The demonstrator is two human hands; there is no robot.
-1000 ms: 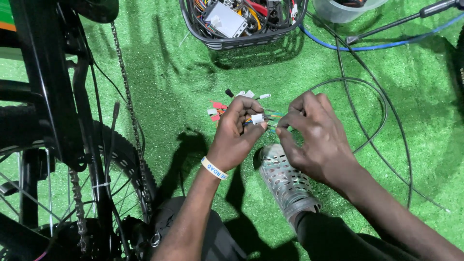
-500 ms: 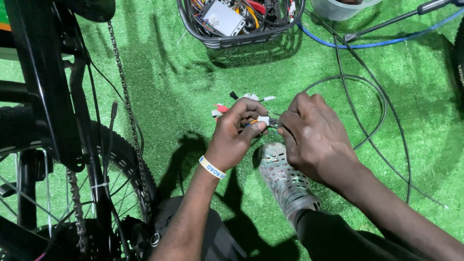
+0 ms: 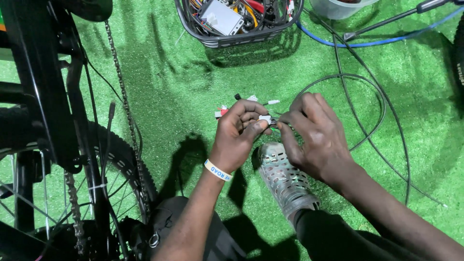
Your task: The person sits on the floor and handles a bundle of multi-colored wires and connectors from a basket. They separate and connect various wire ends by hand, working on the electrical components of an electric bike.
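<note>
At frame centre, the left hand point(image 3: 239, 135) pinches a small white connector point(image 3: 264, 118) between thumb and fingers. The right hand point(image 3: 314, 137) pinches its wire end, fingers pressed together. Both hover above the green turf floor point(image 3: 193, 82), below the wire basket point(image 3: 232, 36).

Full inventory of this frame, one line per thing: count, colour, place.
small connector: one, white, pinched between both hands' fingertips
connector bundle: several, white and red, on turf behind the left hand
basket: one, dark wire, top centre, holding parts and wires
cables: several, black, looping at right
hose: one, blue, top right
bicycle: one, black, left, chain hanging
turf: green, underneath
shoe: one, grey, perforated, below the hands
left hand: white wristband
right hand: bare
</note>
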